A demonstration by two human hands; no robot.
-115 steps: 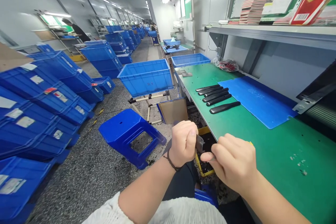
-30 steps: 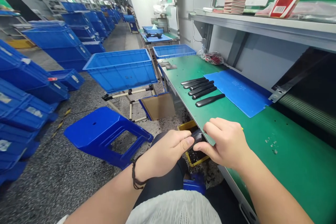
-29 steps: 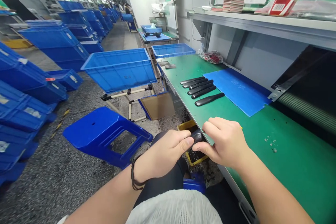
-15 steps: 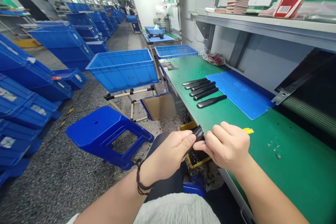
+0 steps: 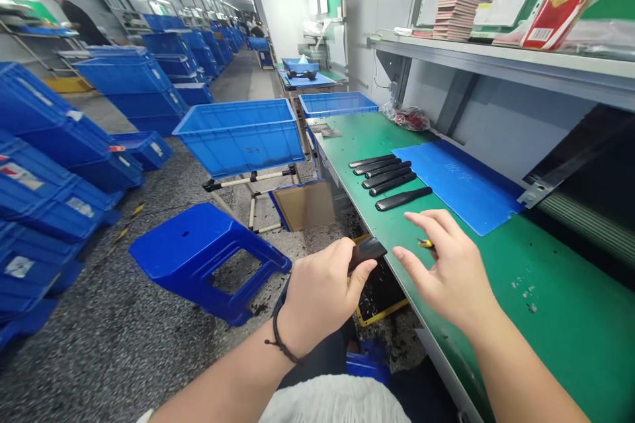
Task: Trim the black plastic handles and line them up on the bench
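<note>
My left hand (image 5: 322, 294) is wrapped around a black plastic part (image 5: 368, 251), its blunt end sticking out past thumb and forefinger over the table's front edge. My right hand (image 5: 446, 271) hovers just to the right, apart from that part, thumb and forefinger spread. A short yellow and black end of a small tool (image 5: 425, 244) shows within the right hand; the other fingers seem curled around it, and most of it is hidden. Several similar long black parts (image 5: 404, 199) lie in a row on the green table (image 5: 496, 277) beyond my hands.
A blue sheet (image 5: 461, 178) lies behind the row, under a shelf (image 5: 496, 56). Below the table edge is a yellow-rimmed bin (image 5: 381, 314). To the left are a blue stool (image 5: 193, 244), a blue crate (image 5: 243, 139) on a stand and stacked crates (image 5: 44, 185).
My right hand has drawn back from the black part, and its thumb and forefinger have spread. My left hand has turned the part so its end points more to the right.
</note>
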